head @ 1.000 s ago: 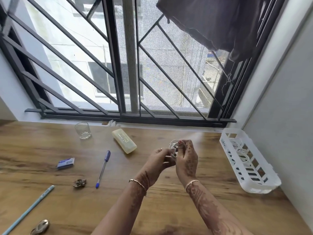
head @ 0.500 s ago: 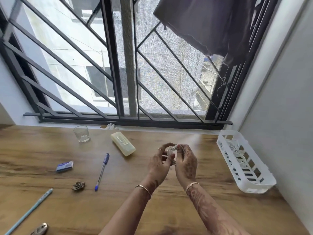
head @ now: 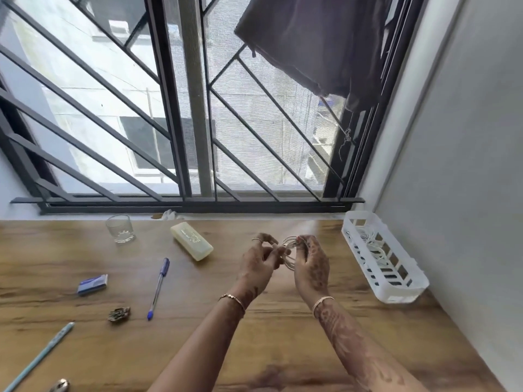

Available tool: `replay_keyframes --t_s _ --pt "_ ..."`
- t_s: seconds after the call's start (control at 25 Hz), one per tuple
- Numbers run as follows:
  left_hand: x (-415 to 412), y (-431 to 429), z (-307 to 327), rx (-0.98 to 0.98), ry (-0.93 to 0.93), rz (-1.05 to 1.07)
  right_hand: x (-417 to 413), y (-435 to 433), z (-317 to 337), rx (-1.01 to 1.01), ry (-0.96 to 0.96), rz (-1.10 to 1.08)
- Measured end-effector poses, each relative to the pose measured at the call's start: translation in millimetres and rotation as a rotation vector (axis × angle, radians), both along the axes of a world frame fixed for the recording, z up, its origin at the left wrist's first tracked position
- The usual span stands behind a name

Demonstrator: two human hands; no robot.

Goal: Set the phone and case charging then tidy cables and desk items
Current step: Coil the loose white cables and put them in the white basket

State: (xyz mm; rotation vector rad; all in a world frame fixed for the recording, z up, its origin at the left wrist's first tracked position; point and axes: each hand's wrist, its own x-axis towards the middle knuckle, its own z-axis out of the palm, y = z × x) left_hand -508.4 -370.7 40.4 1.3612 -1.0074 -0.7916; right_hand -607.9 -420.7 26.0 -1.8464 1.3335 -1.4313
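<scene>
Hands: left hand point(head: 259, 264) and right hand point(head: 311, 267) both pinch coiled white cable point(head: 288, 263). It is held above the table, left of basket point(head: 396, 292). Basket's long axis runs away from person; right hand nearer.

Basket point(head: 410, 290) right on desk point(head: 283, 335); glass point(head: 120, 229), pen point(head: 158, 287) left of hands
</scene>
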Motion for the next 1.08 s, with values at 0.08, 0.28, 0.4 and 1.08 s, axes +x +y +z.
replay_keyframes --t_s 0.08,0.28,0.4,1.08 --pt "-4.8 -2.6 0.5 0.030 -0.006 -0.005 -6.5 0.9 2.2 0.014 -0.012 -0.005" --pt "-13.0 -0.8 6.1 0.014 0.201 -0.042 -18.9 7.0 10.5 0.036 0.032 0.063" --pt "-17.3 1.4 16.4 0.063 0.318 -0.212 -35.5 12.0 14.6 0.069 0.110 0.087" --pt "-116.4 -47.3 22.7 0.181 0.341 -0.195 -146.8 -22.2 26.9 0.460 -0.255 0.049"
